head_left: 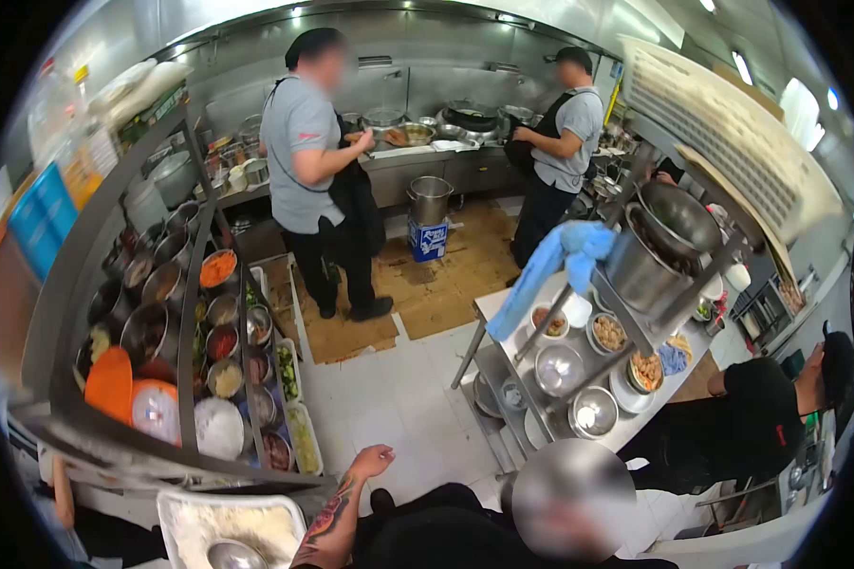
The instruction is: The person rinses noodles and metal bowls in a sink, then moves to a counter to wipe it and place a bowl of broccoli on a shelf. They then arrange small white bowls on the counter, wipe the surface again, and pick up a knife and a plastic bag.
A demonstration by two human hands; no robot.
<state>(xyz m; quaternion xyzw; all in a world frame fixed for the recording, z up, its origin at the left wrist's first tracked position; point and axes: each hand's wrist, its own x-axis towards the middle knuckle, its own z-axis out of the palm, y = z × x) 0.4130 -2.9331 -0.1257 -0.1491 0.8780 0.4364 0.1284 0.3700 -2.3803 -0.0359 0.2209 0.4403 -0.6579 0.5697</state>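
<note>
My left hand (375,460) is at the lower middle, over the white tiled floor (370,379), with the tattooed forearm below it. Its fingers look loosely curled together, and nothing shows in them. To its left stands a white tub of pale powder (185,536) with a metal bowl (235,554) in it. The long tray of cut greens (301,438) lies up and left of the hand. My right hand is not in view.
Two people in grey shirts stand by the back counter, near a steel pot (430,197) on a blue box (428,241). At right, a steel table (491,305) holds bowls of food. Black-clothed people are close at right. A shelf rack (190,379) stands left.
</note>
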